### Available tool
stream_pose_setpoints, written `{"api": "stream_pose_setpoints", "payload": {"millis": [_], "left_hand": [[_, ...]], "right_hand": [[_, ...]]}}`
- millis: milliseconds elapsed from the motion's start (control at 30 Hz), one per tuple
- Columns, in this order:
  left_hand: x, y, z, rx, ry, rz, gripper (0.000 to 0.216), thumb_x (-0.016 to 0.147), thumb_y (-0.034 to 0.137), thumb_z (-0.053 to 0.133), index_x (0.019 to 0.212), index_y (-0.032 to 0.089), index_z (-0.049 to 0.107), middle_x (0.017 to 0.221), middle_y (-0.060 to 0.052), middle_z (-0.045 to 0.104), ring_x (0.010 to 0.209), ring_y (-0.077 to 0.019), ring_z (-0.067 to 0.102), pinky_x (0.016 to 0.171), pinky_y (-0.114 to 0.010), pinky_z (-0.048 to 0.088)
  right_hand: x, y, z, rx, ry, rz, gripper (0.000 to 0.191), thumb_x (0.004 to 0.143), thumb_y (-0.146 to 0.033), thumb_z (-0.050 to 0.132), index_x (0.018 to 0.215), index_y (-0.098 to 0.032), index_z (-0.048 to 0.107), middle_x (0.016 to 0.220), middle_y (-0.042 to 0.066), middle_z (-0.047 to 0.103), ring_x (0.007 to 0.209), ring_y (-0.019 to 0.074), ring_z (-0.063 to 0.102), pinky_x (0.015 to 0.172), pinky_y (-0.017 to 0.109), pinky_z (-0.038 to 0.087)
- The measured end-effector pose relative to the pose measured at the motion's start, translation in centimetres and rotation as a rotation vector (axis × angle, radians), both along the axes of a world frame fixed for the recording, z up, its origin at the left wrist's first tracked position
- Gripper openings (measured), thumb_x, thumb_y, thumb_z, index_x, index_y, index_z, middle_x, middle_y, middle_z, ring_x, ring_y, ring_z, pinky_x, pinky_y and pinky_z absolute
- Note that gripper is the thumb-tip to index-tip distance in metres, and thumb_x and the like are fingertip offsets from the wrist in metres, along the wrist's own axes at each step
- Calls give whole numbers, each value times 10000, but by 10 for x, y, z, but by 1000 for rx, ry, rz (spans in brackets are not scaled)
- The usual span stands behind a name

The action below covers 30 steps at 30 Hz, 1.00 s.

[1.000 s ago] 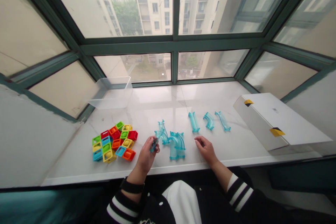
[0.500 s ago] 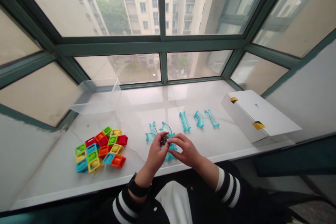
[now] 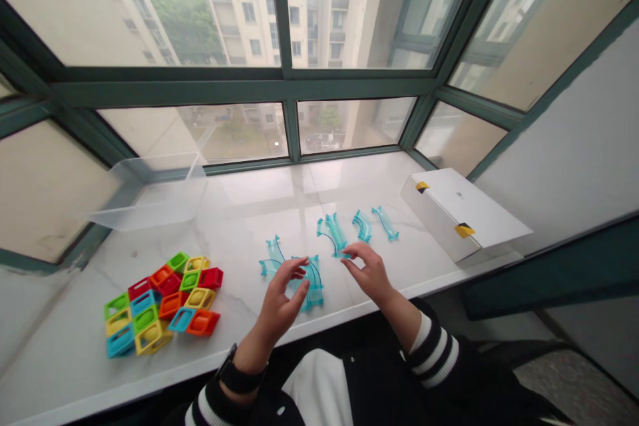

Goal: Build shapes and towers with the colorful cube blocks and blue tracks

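Observation:
My left hand point(image 3: 282, 296) is open, its thumb apart from its fingers, over a group of translucent teal track pieces point(image 3: 314, 286) that it partly hides. At the group's left lie a curved piece and a short piece point(image 3: 273, 246). My right hand point(image 3: 369, 274) has thumb and index finger at the near end of a thin curved track piece point(image 3: 327, 235). That piece lies just left of a straight track piece point(image 3: 336, 229) and overlaps it in view. Farther right are another curved track piece point(image 3: 362, 226) and a wavy track piece point(image 3: 385, 223).
Coloured plastic blocks point(image 3: 164, 303) lie clustered at the left of the white sill point(image 3: 244, 196). A clear plastic bin point(image 3: 150, 196) stands behind them. A white box point(image 3: 464, 213) with yellow-black tabs sits at the right. Green-framed windows close off the back.
My hands have come apart. My right hand has moved right, carrying the curved track piece beside the straight one. My left hand has opened. The view has turned somewhat right.

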<state>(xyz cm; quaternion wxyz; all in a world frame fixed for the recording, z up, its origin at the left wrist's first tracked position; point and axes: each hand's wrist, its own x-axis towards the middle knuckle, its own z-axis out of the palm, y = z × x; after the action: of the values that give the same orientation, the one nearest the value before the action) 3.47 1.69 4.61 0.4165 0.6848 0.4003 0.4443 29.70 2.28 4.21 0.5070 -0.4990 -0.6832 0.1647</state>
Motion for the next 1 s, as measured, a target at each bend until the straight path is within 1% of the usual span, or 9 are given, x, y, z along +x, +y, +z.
{"api": "stream_pose_setpoints", "payload": {"millis": [67,133,267,400,500,600,800,1000], "left_hand": [[-11,2,-6,10,52,57,381,985,391,622,1343,260,634,1288,-118,671,1063,-245,672,964,-453,589],[-24,2,-16,14,112,115,360,973,412,630,1296,253,655,1236,-109,692,1028,-244,671,921,-436,587],[-55,-4,-47,-3,215,254,352,967,450,608,1242,240,676,1165,-99,717,982,-250,673,870,-430,578],[-76,-14,-82,-36,282,365,378,948,493,596,1213,235,678,1134,-92,730,965,-264,691,854,-441,591],[-78,-17,-98,-9,330,389,362,935,482,597,1189,238,680,1112,-84,739,960,-269,700,882,-456,595],[-75,-17,-102,36,378,353,338,931,452,599,1181,242,685,1096,-81,747,969,-274,706,909,-465,590],[-71,-16,-97,68,435,335,293,930,410,588,1148,246,693,1078,-74,755,981,-281,720,912,-467,583],[-70,-17,-97,69,460,334,281,926,389,588,1142,246,696,1095,-81,756,1002,-289,713,930,-486,573]], "right_hand": [[19,4,-6,-25,5,-107,131,974,-378,704,972,-247,704,918,43,713,797,210,647,788,370,561],[39,8,-12,-61,11,-199,174,957,-414,715,948,-240,700,909,45,710,795,212,649,781,363,562],[77,13,-27,-123,29,-321,232,936,-461,709,959,-230,711,926,62,713,819,223,660,814,380,573],[101,18,-42,-187,76,-394,310,899,-511,713,996,-217,727,966,86,738,834,236,681,822,402,596],[109,25,-50,-197,60,-399,303,899,-499,698,999,-216,736,979,89,748,842,239,690,825,407,598],[112,35,-53,-188,-3,-389,264,911,-461,674,987,-219,745,965,86,747,846,242,691,835,409,587],[111,61,-55,-217,-129,-333,178,883,-369,667,926,-219,755,899,67,730,789,227,666,819,387,553],[109,74,-64,-244,-156,-313,140,853,-311,656,908,-222,749,886,61,737,767,220,644,809,375,531]]}}
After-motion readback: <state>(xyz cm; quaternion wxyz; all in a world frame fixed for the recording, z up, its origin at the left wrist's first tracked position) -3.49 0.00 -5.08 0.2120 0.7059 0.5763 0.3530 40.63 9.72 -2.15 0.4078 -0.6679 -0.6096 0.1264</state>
